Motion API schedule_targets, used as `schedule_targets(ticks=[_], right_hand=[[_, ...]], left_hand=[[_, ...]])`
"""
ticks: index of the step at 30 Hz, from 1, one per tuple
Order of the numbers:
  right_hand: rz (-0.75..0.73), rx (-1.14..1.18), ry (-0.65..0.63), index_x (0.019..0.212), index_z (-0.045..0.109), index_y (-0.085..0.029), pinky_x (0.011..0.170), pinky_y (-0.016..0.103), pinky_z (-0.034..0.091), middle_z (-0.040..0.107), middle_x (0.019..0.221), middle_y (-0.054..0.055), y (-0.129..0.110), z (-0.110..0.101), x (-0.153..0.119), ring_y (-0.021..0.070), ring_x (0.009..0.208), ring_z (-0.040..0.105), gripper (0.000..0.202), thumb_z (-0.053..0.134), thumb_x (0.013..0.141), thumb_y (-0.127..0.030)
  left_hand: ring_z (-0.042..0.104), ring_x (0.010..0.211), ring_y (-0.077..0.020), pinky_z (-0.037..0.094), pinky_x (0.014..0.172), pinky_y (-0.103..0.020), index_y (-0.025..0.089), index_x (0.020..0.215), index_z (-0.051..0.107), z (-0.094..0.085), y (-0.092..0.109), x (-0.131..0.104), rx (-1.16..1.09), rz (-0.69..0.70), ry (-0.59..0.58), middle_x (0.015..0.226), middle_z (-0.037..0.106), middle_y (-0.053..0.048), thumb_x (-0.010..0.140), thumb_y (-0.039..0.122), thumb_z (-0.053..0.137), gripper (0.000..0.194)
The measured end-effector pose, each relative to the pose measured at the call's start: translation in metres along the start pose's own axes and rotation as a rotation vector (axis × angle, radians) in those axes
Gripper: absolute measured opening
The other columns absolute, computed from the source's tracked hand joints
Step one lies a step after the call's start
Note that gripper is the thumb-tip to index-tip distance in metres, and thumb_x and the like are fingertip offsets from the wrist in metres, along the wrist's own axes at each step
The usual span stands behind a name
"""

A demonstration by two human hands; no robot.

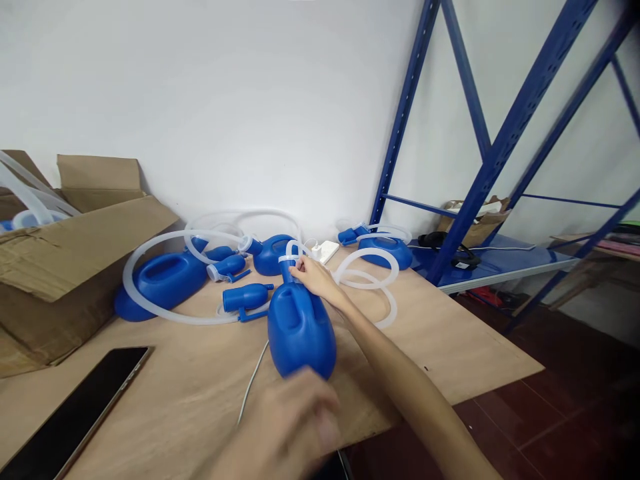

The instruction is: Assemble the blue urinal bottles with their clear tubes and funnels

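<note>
A blue plastic urinal bottle point(303, 333) with a moulded handle stands near the front of the table, its neck pointing away from me. My right hand point(314, 276) is closed around the neck, by the whitish cap point(289, 258) where a clear hose joins. Motion smears my left hand point(287, 420), which is in front of the bottle's base; its fingers are too blurred to read. Just left of the bottle lies a small blue funnel-shaped receptacle point(246, 297) with a side bar. Looped clear hose point(373, 270) rests to the right.
More blue bottles point(170, 280) with coiled hoses lie along the wall. An open cardboard box point(90, 260) stands at left, a phone point(80, 413) at front left. A white charger point(316, 252) and cable sit behind. Blue metal shelving point(480, 173) rises at right.
</note>
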State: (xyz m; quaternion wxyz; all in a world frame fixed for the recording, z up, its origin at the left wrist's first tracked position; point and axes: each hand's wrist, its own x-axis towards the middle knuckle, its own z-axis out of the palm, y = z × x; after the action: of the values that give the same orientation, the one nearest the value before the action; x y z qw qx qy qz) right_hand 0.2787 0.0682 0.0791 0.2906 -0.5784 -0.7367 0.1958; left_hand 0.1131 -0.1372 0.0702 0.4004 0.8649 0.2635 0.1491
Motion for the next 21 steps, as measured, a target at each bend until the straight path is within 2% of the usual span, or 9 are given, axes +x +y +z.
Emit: schedule_targets(ticks=[1,2,3,5,8,11,13,18,21], right_hand=[[-0.004,0.017,-0.013,0.097,0.069,-0.019,0.073,0.028,0.039,0.073,0.094,0.002,0.0,-0.003,0.002,0.0175,0.084,0.062,0.019,0.063,0.098,-0.037],[-0.009,0.038,-0.037,0.093,0.069,-0.018,0.072,0.027,0.039,0.073,0.09,0.002,0.0,-0.006,0.006,0.0168,0.082,0.063,0.019,0.066,0.096,-0.036],[-0.015,0.061,-0.073,0.086,0.069,-0.017,0.07,0.026,0.04,0.073,0.085,0.001,0.0,-0.01,0.01,0.016,0.079,0.063,0.021,0.07,0.094,-0.036],[-0.024,0.12,-0.171,0.073,0.069,-0.016,0.066,0.024,0.042,0.072,0.075,0.001,0.0,-0.019,0.02,0.014,0.072,0.062,0.03,0.076,0.092,-0.039],[0.001,0.223,-0.307,0.069,0.07,-0.014,0.058,0.022,0.045,0.072,0.068,0.004,0.001,-0.029,0.032,0.0118,0.06,0.062,0.045,0.067,0.1,-0.047],[0.041,0.307,-0.387,0.071,0.071,-0.013,0.05,0.02,0.045,0.074,0.066,0.007,0.003,-0.034,0.037,0.0126,0.056,0.066,0.054,0.057,0.105,-0.052],[0.05,0.35,-0.418,0.072,0.072,-0.013,0.051,0.019,0.048,0.075,0.067,0.007,0.006,-0.035,0.037,0.0131,0.06,0.069,0.053,0.062,0.103,-0.055],[0.013,0.479,-0.456,0.073,0.075,-0.013,0.061,0.017,0.054,0.074,0.067,0.004,0.017,-0.031,0.037,0.0112,0.065,0.07,0.042,0.081,0.09,-0.051],[-0.02,0.529,-0.464,0.072,0.076,-0.012,0.063,0.018,0.055,0.072,0.063,0.002,0.022,-0.027,0.041,0.0102,0.063,0.069,0.037,0.08,0.093,-0.043]], left_hand=[[0.069,0.111,-0.0295,0.057,0.091,-0.046,0.032,0.119,0.069,-0.019,-0.004,0.012,0.029,-0.056,0.143,0.12,0.073,-0.009,0.109,0.052,0.029,0.046],[0.07,0.1,-0.0286,0.056,0.089,-0.045,0.027,0.109,0.07,-0.039,-0.01,0.026,0.111,-0.173,0.429,0.108,0.075,-0.009,0.108,0.053,0.028,0.049],[0.07,0.097,-0.0294,0.054,0.088,-0.044,0.024,0.105,0.07,-0.057,-0.017,0.04,0.236,-0.254,0.595,0.105,0.076,-0.009,0.106,0.054,0.037,0.044],[0.072,0.095,-0.0317,0.051,0.081,-0.041,0.021,0.1,0.069,-0.089,-0.036,0.068,0.478,-0.35,0.707,0.101,0.077,-0.011,0.1,0.054,0.049,0.038],[0.072,0.089,-0.0321,0.047,0.072,-0.037,0.02,0.09,0.067,-0.117,-0.066,0.1,0.519,-0.375,0.719,0.092,0.077,-0.012,0.095,0.05,0.057,0.032],[0.07,0.075,-0.0274,0.042,0.063,-0.034,0.022,0.075,0.062,-0.124,-0.087,0.116,0.539,-0.369,0.711,0.077,0.074,-0.008,0.093,0.044,0.059,0.029],[0.069,0.071,-0.026,0.041,0.062,-0.034,0.023,0.071,0.06,-0.125,-0.093,0.12,0.559,-0.347,0.698,0.072,0.073,-0.007,0.091,0.04,0.061,0.027],[0.071,0.087,-0.0291,0.044,0.069,-0.035,0.022,0.081,0.061,-0.123,-0.1,0.123,0.611,-0.288,0.677,0.091,0.076,-0.011,0.096,0.036,0.057,0.021],[0.07,0.093,-0.0311,0.047,0.074,-0.037,0.021,0.088,0.062,-0.122,-0.104,0.124,0.617,-0.274,0.675,0.101,0.075,-0.014,0.097,0.038,0.058,0.02]])
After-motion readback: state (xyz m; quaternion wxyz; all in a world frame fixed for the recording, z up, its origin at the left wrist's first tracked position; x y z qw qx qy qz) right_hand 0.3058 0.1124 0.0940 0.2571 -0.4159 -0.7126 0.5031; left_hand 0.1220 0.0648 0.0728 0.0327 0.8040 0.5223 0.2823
